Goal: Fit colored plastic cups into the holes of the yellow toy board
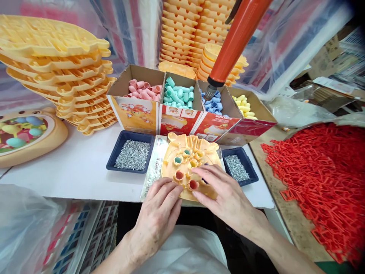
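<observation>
A pale orange plastic shell (171,163) with ear-like bumps lies hollow side up on the table in front of me. Its round sockets hold coloured caps, among them a red cap (193,184), a green cap (178,160) and a yellow cap (193,163). At the shell's lower left edge, my left hand (161,209) is closed, its bent fingers on the rim. My right hand (225,190) reaches over the right side, thumb and fingers apart around the sockets; it covers part of that side, where a dark blue cap is partly seen.
Behind stand boxes of pink caps (144,90), green caps (178,95), blue caps (213,102) and yellow caps (243,106). A red power screwdriver (236,42) hangs above. Screw trays (111,160) (253,179) flank the shell. Stacked shells (82,91) and red plastic parts (322,182) lie at the sides.
</observation>
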Demonstrator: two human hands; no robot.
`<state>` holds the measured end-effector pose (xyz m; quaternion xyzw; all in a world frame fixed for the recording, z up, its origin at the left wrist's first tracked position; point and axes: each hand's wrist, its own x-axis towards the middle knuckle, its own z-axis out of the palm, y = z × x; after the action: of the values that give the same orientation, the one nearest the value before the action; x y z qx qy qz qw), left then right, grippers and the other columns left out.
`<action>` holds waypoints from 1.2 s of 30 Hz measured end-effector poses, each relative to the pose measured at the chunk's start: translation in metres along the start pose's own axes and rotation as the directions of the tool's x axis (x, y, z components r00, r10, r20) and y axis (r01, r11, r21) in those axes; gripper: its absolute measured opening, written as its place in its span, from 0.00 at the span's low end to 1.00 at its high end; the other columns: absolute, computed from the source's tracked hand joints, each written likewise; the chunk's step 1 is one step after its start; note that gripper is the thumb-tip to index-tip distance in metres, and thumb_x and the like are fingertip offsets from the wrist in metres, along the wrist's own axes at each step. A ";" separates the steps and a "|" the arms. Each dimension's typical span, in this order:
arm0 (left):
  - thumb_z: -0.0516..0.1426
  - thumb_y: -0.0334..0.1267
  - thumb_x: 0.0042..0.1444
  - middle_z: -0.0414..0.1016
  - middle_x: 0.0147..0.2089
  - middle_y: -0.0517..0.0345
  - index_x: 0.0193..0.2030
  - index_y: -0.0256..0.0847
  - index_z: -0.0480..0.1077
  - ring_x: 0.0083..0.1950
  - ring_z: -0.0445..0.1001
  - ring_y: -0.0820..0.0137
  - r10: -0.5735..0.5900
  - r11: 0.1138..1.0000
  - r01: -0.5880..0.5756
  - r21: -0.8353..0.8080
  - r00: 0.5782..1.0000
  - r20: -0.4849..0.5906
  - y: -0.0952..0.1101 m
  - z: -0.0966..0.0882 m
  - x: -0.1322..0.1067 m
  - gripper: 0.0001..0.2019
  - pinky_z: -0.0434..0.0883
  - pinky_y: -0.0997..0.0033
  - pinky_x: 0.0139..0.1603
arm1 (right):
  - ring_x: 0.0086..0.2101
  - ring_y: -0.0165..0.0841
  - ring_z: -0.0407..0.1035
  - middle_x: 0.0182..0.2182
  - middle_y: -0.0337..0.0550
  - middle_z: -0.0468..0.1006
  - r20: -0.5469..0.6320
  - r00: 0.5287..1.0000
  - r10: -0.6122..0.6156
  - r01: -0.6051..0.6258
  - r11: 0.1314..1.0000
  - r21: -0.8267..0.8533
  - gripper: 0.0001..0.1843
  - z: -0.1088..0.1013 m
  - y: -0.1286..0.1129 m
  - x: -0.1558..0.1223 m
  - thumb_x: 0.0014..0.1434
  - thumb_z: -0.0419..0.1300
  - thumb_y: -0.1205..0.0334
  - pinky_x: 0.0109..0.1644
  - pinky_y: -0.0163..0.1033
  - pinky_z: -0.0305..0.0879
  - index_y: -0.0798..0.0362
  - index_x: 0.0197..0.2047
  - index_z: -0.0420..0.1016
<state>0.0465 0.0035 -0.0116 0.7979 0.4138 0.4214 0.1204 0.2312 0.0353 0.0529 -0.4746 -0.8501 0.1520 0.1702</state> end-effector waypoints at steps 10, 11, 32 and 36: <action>0.55 0.21 0.54 0.72 0.46 0.50 0.49 0.32 0.66 0.53 0.63 0.64 0.005 1.000 -0.005 0.005 1.000 -0.001 0.001 -0.001 0.000 0.15 0.66 0.63 0.56 | 0.41 0.35 0.67 0.39 0.41 0.75 -0.074 0.996 -0.047 0.033 0.984 -0.174 0.17 0.011 -0.005 -0.001 0.60 0.54 0.69 0.47 0.44 0.67 0.52 0.52 0.64; 0.55 0.21 0.54 0.72 0.47 0.50 0.50 0.32 0.66 0.53 0.63 0.64 0.005 1.000 -0.005 0.003 1.000 0.000 0.001 -0.001 0.000 0.15 0.66 0.63 0.56 | 0.42 0.34 0.67 0.41 0.41 0.75 -0.071 0.996 -0.050 0.039 0.988 -0.150 0.18 0.008 -0.005 -0.002 0.60 0.53 0.70 0.49 0.43 0.67 0.52 0.53 0.64; 0.54 0.22 0.55 0.73 0.45 0.50 0.49 0.33 0.66 0.52 0.65 0.63 0.014 0.999 -0.014 0.044 1.000 -0.001 0.000 -0.001 0.001 0.15 0.68 0.62 0.54 | 0.42 0.33 0.66 0.40 0.41 0.73 -0.001 1.000 -0.010 0.010 1.000 -0.006 0.09 0.004 -0.001 -0.002 0.62 0.53 0.66 0.49 0.44 0.67 0.52 0.45 0.70; 0.54 0.21 0.55 0.73 0.45 0.50 0.49 0.33 0.66 0.51 0.66 0.63 0.019 0.999 -0.019 0.029 1.000 0.011 0.001 -0.002 0.002 0.15 0.69 0.61 0.54 | 0.40 0.35 0.67 0.38 0.41 0.73 0.001 1.000 0.013 -0.013 0.999 -0.053 0.06 0.004 -0.001 -0.001 0.62 0.54 0.66 0.45 0.45 0.68 0.53 0.42 0.70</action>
<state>0.0463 0.0045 -0.0088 0.8057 0.4118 0.4121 0.1070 0.2289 0.0333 0.0496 -0.4844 -0.8508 0.1308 0.1561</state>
